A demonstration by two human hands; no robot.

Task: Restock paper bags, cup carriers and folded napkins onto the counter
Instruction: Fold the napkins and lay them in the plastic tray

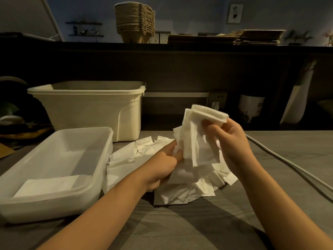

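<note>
Worktop [216, 222] first, grey and wood-grained, carrying everything near. Behind it, raised dark counter [180, 46], with stack of cup carriers [135, 22] and flat paper bags [252, 37] already up there, well apart from the hands. Next down in size, cream bin [86, 109] at the back left. Just in front of it, clear tray [54, 168], holding one flat napkin [48, 186] in the near corner. Between tray and white cable [288, 163], loose pile of napkins [180, 192] spread across the worktop, overlapping and skewed. Above that pile, bundle of napkins [196, 138] lifted clear. Top edge pinched between thumb and fingers of right hand [232, 147], lower flaps gathered in the curled fingers of left hand [162, 165]. Both hands clamped on the same bundle, then.

Likely very light, soft and limp: droops from the pinch, fans out below, shows no stiffness of its own. Probably creases or tears easily, and slides sheet over sheet rather than staying squared. Best taken at the folded edge, the thickest part, with a flat pinch across the whole stack. Best supported from underneath while squaring the loose ends. Calls for a gentle squeeze only, firm enough to keep single sheets from slipping back onto the pile, never hard enough to crumple.
</note>
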